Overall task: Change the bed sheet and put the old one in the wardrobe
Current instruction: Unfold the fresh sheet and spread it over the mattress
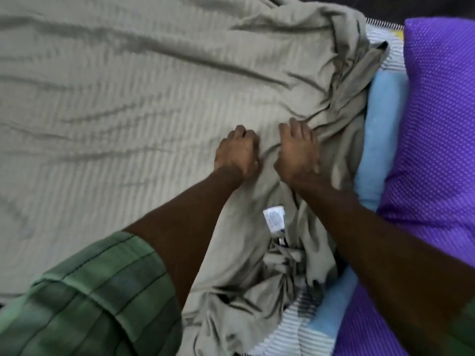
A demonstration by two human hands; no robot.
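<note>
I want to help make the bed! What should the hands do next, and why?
Probably drag the grey sheet toward the purple pillow. Left hand and right hand grip its bunched edge, and the striped bedding beside it shows uncovered.

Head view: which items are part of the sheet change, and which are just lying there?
In the job:
- beige sheet, spread over the bed, bunched along its right edge
- left hand, gripping a fold of it
- right hand, fingers pressed into the bunched cloth
- striped sheet underneath, showing at the edge

Lying about:
- purple dotted pillow
- light blue cloth beside the pillow
- white care label
</note>
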